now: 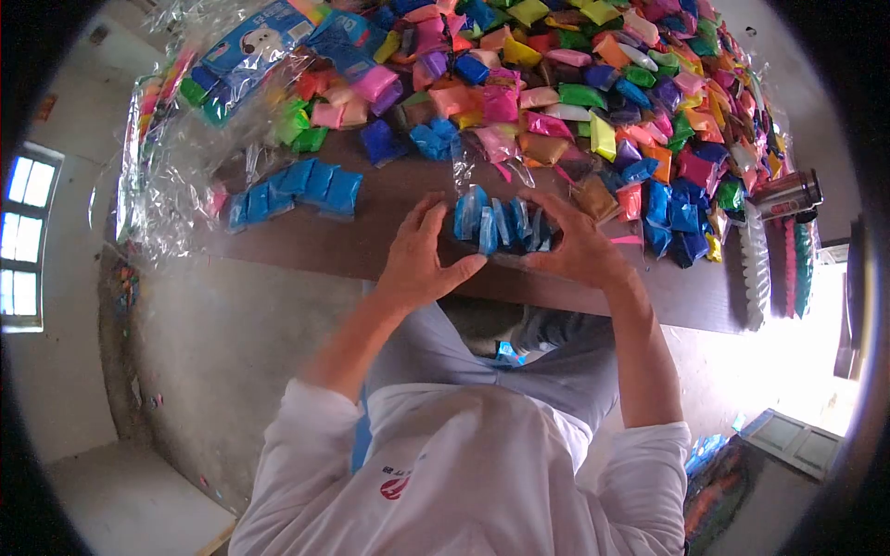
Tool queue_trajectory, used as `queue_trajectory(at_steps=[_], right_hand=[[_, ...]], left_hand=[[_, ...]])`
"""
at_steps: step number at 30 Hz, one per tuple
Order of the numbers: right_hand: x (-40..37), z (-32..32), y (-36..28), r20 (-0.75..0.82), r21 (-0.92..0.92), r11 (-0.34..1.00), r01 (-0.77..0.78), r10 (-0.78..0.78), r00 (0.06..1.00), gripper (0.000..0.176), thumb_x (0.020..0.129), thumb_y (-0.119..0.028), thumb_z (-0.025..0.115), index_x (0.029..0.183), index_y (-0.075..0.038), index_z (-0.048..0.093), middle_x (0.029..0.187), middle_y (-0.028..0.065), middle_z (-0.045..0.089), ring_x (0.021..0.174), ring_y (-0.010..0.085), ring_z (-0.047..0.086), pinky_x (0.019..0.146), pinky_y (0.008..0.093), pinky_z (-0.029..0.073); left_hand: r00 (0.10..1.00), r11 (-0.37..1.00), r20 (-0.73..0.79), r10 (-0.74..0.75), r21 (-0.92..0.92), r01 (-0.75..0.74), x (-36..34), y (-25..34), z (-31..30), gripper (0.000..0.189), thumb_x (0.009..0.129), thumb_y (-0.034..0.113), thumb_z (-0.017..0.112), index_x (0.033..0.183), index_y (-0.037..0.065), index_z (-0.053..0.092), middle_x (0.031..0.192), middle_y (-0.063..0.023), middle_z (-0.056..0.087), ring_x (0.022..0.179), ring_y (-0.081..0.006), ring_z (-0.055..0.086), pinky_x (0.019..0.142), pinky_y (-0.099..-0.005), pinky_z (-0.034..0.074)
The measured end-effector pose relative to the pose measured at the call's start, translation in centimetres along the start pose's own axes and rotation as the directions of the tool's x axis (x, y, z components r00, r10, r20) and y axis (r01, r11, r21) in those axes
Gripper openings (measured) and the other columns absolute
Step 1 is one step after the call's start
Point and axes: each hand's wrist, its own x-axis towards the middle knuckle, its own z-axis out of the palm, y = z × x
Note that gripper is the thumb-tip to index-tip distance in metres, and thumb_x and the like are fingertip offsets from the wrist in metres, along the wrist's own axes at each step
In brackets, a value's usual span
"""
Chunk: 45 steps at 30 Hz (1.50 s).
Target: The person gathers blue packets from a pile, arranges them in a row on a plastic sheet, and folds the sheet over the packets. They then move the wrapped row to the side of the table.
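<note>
Near the front edge of the brown table (352,243), several blue packets (501,224) stand on edge in a row, with clear plastic about them. My left hand (425,259) is at the left end of the row, thumb and fingers spread apart, its thumb tip close to the front of the packets. At the right end, my right hand (579,243) curves round the packets, its fingers against that side. A separate row of blue packets (297,190) lies overlapping on the table to the left.
A large heap of small colourful packets (556,97) covers the back and right of the table. Clear plastic bags (167,176) lie at the left. A can (786,193) lies tilted at the right, by strips with wavy edges (753,269).
</note>
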Motion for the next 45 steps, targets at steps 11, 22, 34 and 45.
queue_trajectory(at_steps=[11, 22, 34, 45], right_hand=[[-0.4, -0.7, -0.5, 0.112, 0.079, 0.983, -0.168, 0.159, 0.981, 0.074, 0.064, -0.018, 0.077, 0.130, -0.004, 0.048, 0.121, 0.0178, 0.058, 0.112, 0.0295, 0.057, 0.098, 0.0367, 0.043], [-0.6, -0.9, 0.3, 0.096, 0.135, 0.986, -0.100, 0.087, 0.992, 0.082, 0.068, -0.009, 0.072, 0.142, -0.007, 0.036, 0.131, 0.0142, 0.053, 0.114, 0.0203, 0.055, 0.085, 0.0301, 0.050], [3.9, -2.9, -8.3, -0.179, 0.233, 0.970, -0.064, 0.107, 0.978, 0.032, 0.080, -0.007, 0.063, 0.111, -0.003, 0.063, 0.098, 0.0115, 0.068, 0.091, 0.0168, 0.065, 0.081, 0.0277, 0.050], [16.3, 4.8, -13.4, 0.200, -0.199, 0.937, 0.287, -0.248, 0.948, 0.033, 0.077, -0.022, 0.061, 0.102, -0.001, 0.063, 0.093, 0.0193, 0.067, 0.085, 0.0348, 0.065, 0.079, 0.0405, 0.051]], left_hand=[[0.997, 0.996, -0.041, -0.070, -0.053, 0.068, 0.2, 0.4, 0.5, 0.068, 0.077, 0.038, 0.072, 0.127, -0.003, 0.048, 0.133, -0.0237, 0.046, 0.125, -0.0376, 0.044, 0.105, -0.0426, 0.035], [0.997, 0.993, -0.021, -0.076, -0.094, 0.073, -0.8, -0.6, -0.9, 0.067, 0.076, 0.034, 0.074, 0.125, -0.005, 0.050, 0.140, -0.0236, 0.040, 0.130, -0.0366, 0.040, 0.108, -0.0401, 0.033], [0.982, 0.979, -0.167, -0.085, -0.198, 0.051, -1.6, -1.8, -0.5, 0.057, 0.076, 0.031, 0.073, 0.120, 0.000, 0.052, 0.134, -0.0241, 0.043, 0.122, -0.0394, 0.047, 0.097, -0.0426, 0.042], [0.957, 0.960, -0.275, -0.095, -0.280, 0.015, -1.9, -1.7, -0.3, 0.050, 0.074, 0.023, 0.074, 0.116, 0.005, 0.055, 0.128, -0.0219, 0.049, 0.117, -0.0355, 0.051, 0.095, -0.0388, 0.045]])
